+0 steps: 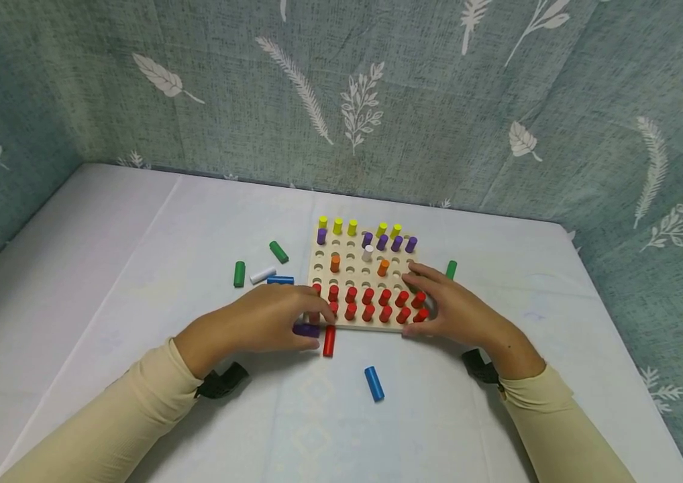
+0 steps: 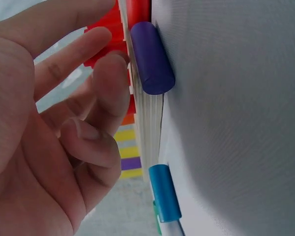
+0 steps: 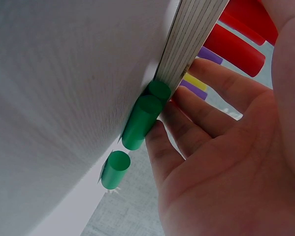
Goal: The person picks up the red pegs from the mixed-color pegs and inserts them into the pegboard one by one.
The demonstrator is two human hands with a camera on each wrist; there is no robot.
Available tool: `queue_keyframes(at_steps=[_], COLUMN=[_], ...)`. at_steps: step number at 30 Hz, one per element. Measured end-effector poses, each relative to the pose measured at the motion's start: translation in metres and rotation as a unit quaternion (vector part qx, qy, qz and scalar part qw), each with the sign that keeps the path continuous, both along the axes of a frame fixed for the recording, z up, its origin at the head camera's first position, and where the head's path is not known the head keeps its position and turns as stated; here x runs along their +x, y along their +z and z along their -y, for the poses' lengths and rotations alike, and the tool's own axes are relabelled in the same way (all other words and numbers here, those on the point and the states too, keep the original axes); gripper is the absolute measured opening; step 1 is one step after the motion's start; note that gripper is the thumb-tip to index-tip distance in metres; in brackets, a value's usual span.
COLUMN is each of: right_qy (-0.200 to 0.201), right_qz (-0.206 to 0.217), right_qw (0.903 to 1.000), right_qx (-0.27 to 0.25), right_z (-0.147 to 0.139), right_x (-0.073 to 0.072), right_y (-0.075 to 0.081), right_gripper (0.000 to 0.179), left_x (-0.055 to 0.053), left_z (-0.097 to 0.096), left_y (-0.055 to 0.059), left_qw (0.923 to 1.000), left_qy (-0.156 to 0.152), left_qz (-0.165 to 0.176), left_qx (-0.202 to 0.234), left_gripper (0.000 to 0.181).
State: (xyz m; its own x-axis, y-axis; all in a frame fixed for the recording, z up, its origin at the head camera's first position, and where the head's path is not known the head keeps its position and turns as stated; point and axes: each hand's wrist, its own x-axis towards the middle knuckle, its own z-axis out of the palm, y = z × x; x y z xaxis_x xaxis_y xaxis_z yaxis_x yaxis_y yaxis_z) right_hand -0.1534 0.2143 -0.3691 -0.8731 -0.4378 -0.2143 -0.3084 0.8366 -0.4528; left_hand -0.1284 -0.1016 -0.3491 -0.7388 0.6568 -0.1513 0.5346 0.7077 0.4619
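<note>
A wooden pegboard (image 1: 350,325) stands with two front rows of red pegs (image 1: 368,312); yellow, purple, orange and white pegs stand further back. My left hand (image 1: 269,318) hovers over its front left corner, fingers loosely bent beside the red pegs. In the left wrist view nothing shows between those fingers. Below that hand lies a purple peg (image 2: 152,59), close against the board's side. A loose red peg (image 1: 329,341) lies at the board's front edge. My right hand (image 1: 459,310) rests at the board's right side, fingers extended along the edge and thumb near the front corner.
Left of the board lie two green pegs (image 1: 239,274), a white peg (image 1: 263,275) and a blue peg (image 1: 280,280). Another blue peg (image 1: 374,384) lies in front. Green pegs (image 3: 142,123) lie along the right side. A patterned cloth (image 1: 317,94) hangs behind the table.
</note>
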Motion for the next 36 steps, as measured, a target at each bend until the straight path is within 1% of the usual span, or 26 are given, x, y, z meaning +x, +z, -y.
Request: queue_keyframes(at_steps=[4,7,11,14,17,22,29,36], right_qy=[0.0,-0.001,0.0,0.001,0.0,0.0,-0.001,-0.002], right_qz=[0.0,0.0,0.002,0.003,0.001,0.002,-0.007,0.006], right_qw=[1.0,1.0,1.0,1.0,1.0,1.0,1.0,0.9999], right_qx=[0.0,-0.001,-0.004,-0.005,-0.005,-0.007,-0.006,-0.012], right_z=[0.0,0.0,-0.001,-0.001,0.0,0.0,-0.001,-0.001], right_x=[0.0,0.0,0.001,0.001,0.0,0.0,-0.001,-0.001], right_y=[0.0,0.0,0.0,-0.001,-0.001,0.0,0.001,-0.001], right_gripper=[0.096,0.096,0.096,0.096,0.096,0.096,0.096,0.096], left_x=[-0.001,-0.002,-0.001,0.0,0.001,0.002,0.004,0.011], left_z=[0.001,0.001,0.002,0.002,0.002,0.0,-0.003,-0.008], left_y=[-0.001,-0.001,-0.001,-0.003,-0.005,-0.006,-0.005,-0.008], left_qw=[0.9999,0.9998,0.9993,0.9992,0.9998,0.9996,0.9975,0.9967], left_qy=[0.003,0.004,0.008,0.008,-0.002,-0.024,-0.043,-0.059], left_qz=[0.001,0.008,0.022,0.024,0.014,-0.017,-0.056,-0.054], left_qx=[-0.01,-0.016,-0.028,-0.03,-0.017,0.002,0.005,-0.01], left_gripper=[0.033,0.034,0.036,0.037,0.035,0.031,0.026,0.023])
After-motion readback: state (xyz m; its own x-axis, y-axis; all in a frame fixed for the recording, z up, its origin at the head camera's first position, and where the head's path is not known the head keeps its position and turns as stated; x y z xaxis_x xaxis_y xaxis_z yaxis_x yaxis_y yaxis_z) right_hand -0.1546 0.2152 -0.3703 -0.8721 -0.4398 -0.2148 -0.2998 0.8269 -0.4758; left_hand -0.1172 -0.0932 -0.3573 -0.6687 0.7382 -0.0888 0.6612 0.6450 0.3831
